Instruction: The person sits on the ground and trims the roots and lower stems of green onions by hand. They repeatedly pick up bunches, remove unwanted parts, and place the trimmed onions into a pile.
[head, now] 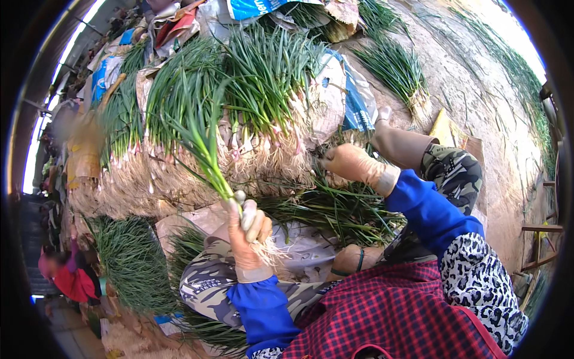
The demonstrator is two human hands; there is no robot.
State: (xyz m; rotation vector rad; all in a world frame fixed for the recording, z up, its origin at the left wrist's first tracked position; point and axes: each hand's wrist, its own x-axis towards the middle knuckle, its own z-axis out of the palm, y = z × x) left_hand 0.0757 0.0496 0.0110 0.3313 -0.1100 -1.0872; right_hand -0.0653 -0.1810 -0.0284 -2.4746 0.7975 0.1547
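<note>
My left hand [249, 233], in a pale rubber glove, is closed around a small bunch of green garlic plants [208, 157]. Their leaves point up and away, and the roots hang out below the fist. My right hand [354, 166], gloved too, is at the right end of the rooted rows with its fingers curled; whether it holds anything is hidden. Beyond both hands lie large bundles of the same plants [264, 85], pinkish bulbs and pale roots towards me. Loose green leaves [332, 208] lie between my legs.
Another bundle [399, 72] lies on the earthen floor at the upper right. A printed sack [354, 96] sits beside the rows. More green plants [134, 264] lie at the lower left, with a person in red [74, 278] beyond them. A wooden frame [540, 244] stands far right.
</note>
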